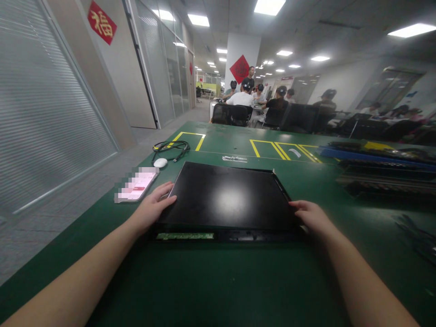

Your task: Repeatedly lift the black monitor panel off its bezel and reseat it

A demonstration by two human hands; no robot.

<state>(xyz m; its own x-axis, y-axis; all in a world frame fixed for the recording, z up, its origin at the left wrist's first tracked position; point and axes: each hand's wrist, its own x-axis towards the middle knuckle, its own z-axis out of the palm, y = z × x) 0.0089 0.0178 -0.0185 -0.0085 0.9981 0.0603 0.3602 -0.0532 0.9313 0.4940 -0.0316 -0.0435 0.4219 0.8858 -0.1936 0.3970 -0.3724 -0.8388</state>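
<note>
A black flat screen panel [211,190] with a glossy reflection lies over a black frame [259,236], sitting a little askew so that the frame shows along the right and front. A green circuit board strip [185,236] lies along the front left of the frame. My left hand [155,206] grips the panel's left edge, thumb on top and fingers at the side. At the right side, my right hand [309,215] pinches the frame's edge close to the panel; its lower fingers are partly hidden.
On the green table [218,286], a phone [138,186], a white oval object [160,163] and a coiled black cable [172,147] lie left. Stacked dark parts [384,168] stand right. Yellow tape [272,147] marks the far side. People [243,97] sit beyond.
</note>
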